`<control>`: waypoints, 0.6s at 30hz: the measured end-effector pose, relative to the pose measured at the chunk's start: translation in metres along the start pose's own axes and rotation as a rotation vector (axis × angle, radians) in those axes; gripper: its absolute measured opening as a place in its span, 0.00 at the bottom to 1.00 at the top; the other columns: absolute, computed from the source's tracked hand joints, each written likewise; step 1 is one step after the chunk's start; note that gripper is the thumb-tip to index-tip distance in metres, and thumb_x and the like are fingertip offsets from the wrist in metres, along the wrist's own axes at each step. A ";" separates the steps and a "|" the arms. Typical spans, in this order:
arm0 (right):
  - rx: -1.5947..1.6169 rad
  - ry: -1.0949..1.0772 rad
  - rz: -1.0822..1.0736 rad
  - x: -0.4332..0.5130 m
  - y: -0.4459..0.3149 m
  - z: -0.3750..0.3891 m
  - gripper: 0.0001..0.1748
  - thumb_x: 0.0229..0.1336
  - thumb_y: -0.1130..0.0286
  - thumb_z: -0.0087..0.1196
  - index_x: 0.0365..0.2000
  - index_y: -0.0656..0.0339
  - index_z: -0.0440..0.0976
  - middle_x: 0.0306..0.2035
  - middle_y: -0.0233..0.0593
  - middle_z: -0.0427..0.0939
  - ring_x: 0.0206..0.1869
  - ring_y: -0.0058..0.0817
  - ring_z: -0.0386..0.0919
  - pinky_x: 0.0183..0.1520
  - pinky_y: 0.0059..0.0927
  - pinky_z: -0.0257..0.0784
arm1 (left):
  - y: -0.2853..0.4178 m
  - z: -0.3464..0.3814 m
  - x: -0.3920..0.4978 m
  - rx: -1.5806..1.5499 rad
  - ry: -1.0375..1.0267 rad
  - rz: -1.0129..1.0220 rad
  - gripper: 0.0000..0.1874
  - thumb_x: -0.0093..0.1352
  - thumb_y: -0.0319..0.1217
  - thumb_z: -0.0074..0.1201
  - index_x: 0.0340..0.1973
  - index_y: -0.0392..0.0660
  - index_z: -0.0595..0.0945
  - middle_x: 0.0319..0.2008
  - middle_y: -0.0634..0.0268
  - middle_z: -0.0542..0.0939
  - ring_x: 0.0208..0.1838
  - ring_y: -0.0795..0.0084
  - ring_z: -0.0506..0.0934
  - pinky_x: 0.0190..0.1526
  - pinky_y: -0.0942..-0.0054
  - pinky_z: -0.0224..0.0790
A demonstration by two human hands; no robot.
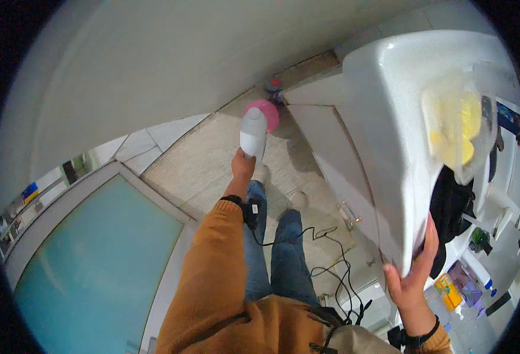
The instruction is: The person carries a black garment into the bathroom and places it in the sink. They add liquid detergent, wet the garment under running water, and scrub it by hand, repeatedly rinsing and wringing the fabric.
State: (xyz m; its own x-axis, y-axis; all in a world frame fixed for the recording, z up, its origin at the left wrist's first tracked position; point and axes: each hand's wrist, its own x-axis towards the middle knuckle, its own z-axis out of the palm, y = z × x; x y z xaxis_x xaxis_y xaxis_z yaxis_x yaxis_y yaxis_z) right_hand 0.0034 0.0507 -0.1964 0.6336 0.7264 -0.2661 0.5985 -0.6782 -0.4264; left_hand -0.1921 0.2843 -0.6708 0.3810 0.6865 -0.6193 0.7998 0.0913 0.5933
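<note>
My left hand (243, 167) reaches forward and grips the lower end of a smooth white object (253, 132), likely a plastic bottle. Beyond it a round pink thing (272, 116), perhaps a basin, is partly covered by the white object. To the right, my right hand (412, 276) rests on the rim of a white washbasin (392, 146), thumb outside and fingers over the inner side. Dark cloth (452, 208) lies in the basin beside those fingers. Yellow pieces (456, 132), perhaps sponges, show through a cloudy clear plastic container or bag on the basin's far part.
A pale cabinet (326, 137) with a metal handle (348, 214) stands below the basin. Black cable (342, 265) hangs in loops by my legs. A framed teal panel door (105, 265) is at left. An orange package (448, 292) and a white bottle (476, 267) stand right.
</note>
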 end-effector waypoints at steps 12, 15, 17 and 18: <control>-0.153 -0.041 0.141 -0.018 0.002 -0.009 0.59 0.50 0.39 0.59 0.67 0.73 0.48 0.67 0.65 0.56 0.67 0.60 0.57 0.68 0.56 0.49 | -0.023 0.085 0.106 -0.422 0.230 0.276 0.27 0.59 0.26 0.64 0.55 0.40 0.76 0.50 0.53 0.82 0.56 0.57 0.79 0.55 0.63 0.70; -0.057 -0.076 0.127 -0.016 0.001 -0.009 0.56 0.58 0.45 0.59 0.68 0.76 0.44 0.70 0.64 0.49 0.71 0.56 0.51 0.70 0.50 0.49 | -0.036 0.089 0.106 -0.043 0.075 0.013 0.32 0.55 0.27 0.68 0.56 0.41 0.75 0.50 0.54 0.82 0.54 0.51 0.79 0.55 0.60 0.71; -0.094 -0.026 0.082 -0.014 0.006 -0.008 0.54 0.59 0.44 0.57 0.67 0.78 0.48 0.68 0.65 0.55 0.68 0.57 0.56 0.68 0.50 0.51 | -0.033 0.085 0.101 -0.129 0.074 0.118 0.34 0.54 0.27 0.69 0.57 0.40 0.74 0.52 0.53 0.80 0.57 0.51 0.77 0.58 0.59 0.69; -0.090 -0.075 0.169 -0.014 0.007 -0.009 0.63 0.45 0.43 0.66 0.69 0.70 0.44 0.69 0.63 0.52 0.69 0.54 0.56 0.70 0.52 0.48 | -0.029 0.080 0.097 -0.176 0.087 0.180 0.35 0.53 0.27 0.69 0.57 0.39 0.73 0.53 0.53 0.79 0.58 0.51 0.76 0.59 0.59 0.68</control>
State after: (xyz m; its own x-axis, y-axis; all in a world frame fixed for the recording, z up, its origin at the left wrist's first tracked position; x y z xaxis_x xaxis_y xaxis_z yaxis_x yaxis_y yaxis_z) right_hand 0.0031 0.0347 -0.1877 0.6928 0.6051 -0.3924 0.5298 -0.7961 -0.2923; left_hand -0.1408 0.2909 -0.7891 0.4620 0.7621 -0.4537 0.6272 0.0809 0.7746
